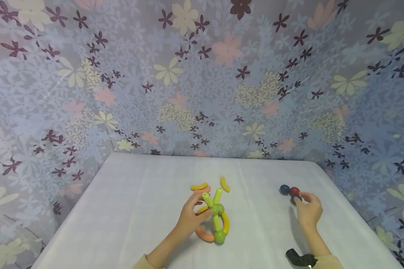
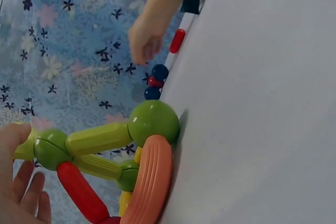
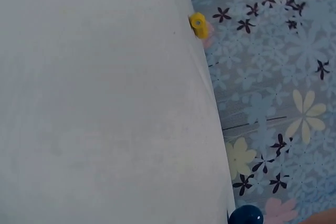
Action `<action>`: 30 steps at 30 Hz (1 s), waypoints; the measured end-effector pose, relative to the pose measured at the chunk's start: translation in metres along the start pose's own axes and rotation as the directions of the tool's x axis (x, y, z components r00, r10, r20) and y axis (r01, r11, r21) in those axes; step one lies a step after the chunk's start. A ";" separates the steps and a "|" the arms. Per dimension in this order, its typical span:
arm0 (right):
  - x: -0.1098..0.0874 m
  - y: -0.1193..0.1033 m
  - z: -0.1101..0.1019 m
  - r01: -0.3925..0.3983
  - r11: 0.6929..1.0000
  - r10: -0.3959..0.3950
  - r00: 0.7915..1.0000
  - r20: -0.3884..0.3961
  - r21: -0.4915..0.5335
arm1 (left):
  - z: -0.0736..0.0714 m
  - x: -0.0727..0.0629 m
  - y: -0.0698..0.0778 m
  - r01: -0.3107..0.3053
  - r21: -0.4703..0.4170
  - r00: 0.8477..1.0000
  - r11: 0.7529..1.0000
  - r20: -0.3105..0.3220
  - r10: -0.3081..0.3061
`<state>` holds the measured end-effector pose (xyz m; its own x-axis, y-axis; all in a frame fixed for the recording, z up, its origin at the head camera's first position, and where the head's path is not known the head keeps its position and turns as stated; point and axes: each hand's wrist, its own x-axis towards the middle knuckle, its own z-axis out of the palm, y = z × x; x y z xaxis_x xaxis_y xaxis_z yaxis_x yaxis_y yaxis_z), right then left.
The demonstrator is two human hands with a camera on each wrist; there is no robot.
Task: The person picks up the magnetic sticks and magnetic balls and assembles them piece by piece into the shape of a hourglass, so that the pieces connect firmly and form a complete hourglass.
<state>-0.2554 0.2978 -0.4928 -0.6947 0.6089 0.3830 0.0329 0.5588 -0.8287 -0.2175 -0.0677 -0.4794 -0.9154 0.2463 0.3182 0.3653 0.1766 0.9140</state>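
Note:
My left hand (image 1: 190, 213) pinches an upper green rod of a rod-and-ball building toy (image 1: 216, 220), thumb close to its upper green ball. The toy stands on the table, with green rods and balls, a red rod (image 2: 83, 192), and curved orange (image 2: 149, 182) and yellow (image 1: 226, 223) pieces around its base. At the right, my right hand (image 1: 309, 211) hangs over a small cluster of balls, fingers loosely bent. The cluster is a red ball (image 1: 294, 191) between two dark blue balls (image 1: 284, 189). In the left wrist view the fingers hang above the cluster.
Two loose yellow curved pieces (image 1: 225, 184) lie behind the toy, with an orange piece (image 1: 205, 189) beside one of them. A red rod (image 2: 178, 40) lies near the right arm. A dark strap (image 1: 301, 258) is on the right wrist. Flowered cloth (image 1: 202, 93) surrounds the white table (image 1: 138, 194).

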 end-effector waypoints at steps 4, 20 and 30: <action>-0.002 0.012 -0.004 -0.079 0.995 0.083 0.995 0.056 -0.068 | 0.000 0.002 0.000 0.075 -0.028 0.997 0.997 0.008 -0.075; 0.016 0.024 -0.005 -0.188 0.956 0.231 0.956 0.184 -0.224 | 0.006 0.006 -0.008 0.103 -0.135 0.995 0.985 -0.004 -0.104; 0.018 0.027 0.000 -0.201 0.959 0.236 0.957 0.170 -0.200 | 0.005 0.008 -0.009 0.107 -0.141 0.994 0.984 -0.013 -0.110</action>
<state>-0.2669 0.3240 -0.5087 -0.7790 0.6188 0.1013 0.3152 0.5261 -0.7899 -0.2271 -0.0628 -0.4867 -0.9523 0.2126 0.2189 0.2374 0.0656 0.9692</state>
